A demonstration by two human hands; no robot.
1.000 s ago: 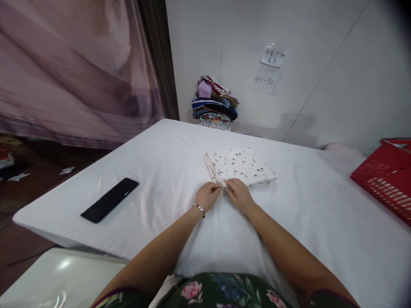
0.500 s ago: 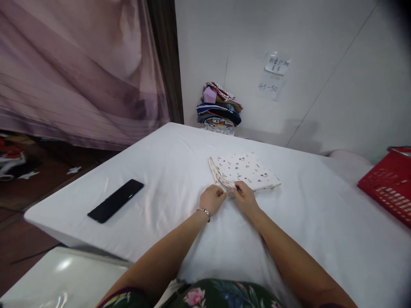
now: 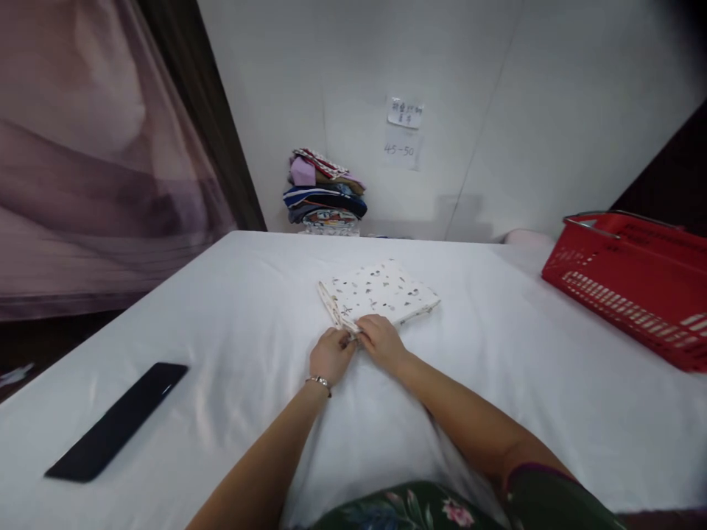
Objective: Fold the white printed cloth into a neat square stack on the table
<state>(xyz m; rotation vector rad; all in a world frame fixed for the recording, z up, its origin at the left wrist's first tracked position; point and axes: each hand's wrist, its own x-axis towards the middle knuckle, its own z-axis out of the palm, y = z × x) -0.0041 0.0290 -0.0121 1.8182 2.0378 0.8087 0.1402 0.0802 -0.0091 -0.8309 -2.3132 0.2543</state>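
A folded white cloth (image 3: 381, 291) with a small scattered print lies flat on the white-covered table (image 3: 248, 294). Its layered near corner is pinched between the fingers of my left hand (image 3: 332, 355), which wears a bracelet at the wrist. Right beside it, my right hand (image 3: 382, 342) grips the same corner from the other side, thumb and fingers closed on the edge. The fingertips of both hands nearly meet, and part of the corner is hidden behind them.
A red plastic basket (image 3: 635, 287) stands at the right. On the left lies a flat black object (image 3: 118, 423). Behind the table's far edge rises a stack of folded clothes (image 3: 325, 195) against the wall, below paper notes (image 3: 403, 132). A pinkish curtain (image 3: 99, 162) hangs at the left.
My view has turned to the right, so more of the basket shows. Both hands stay at the cloth's near corner; its layers, briefly spread apart, are now pressed closer together.
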